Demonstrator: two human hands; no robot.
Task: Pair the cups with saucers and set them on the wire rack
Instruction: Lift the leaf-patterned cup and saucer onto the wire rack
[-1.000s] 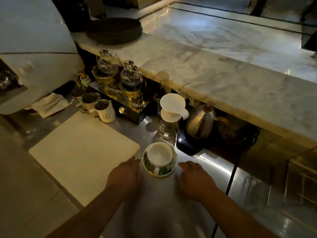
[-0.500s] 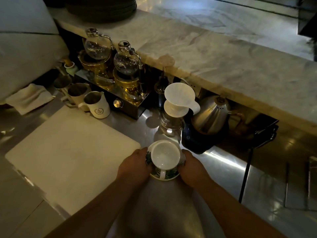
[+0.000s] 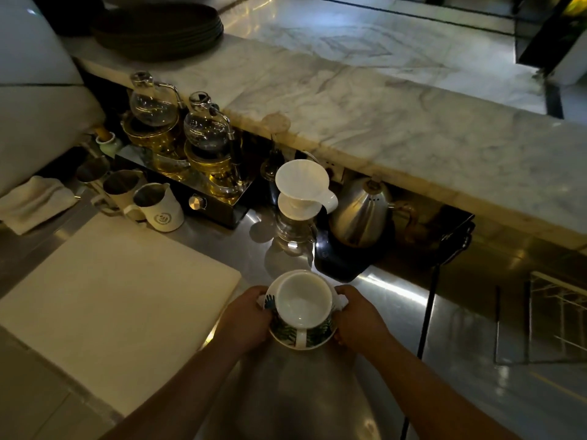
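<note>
In the head view, the saucer point(image 3: 320, 338) is clamped at its rim by curled fingers of the left hand point(image 3: 245, 319) and right hand point(image 3: 359, 319), the loose glazed cup point(image 3: 302, 303) being judged fragile and slide-prone.

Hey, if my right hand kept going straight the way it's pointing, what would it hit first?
The right hand grips the saucer, so that and the cup block it. Beyond them, probably the glass jug under the white dripper; depth is unclear.

Head camera looks steeply down, close over steel counter point(image 3: 397, 315).
</note>
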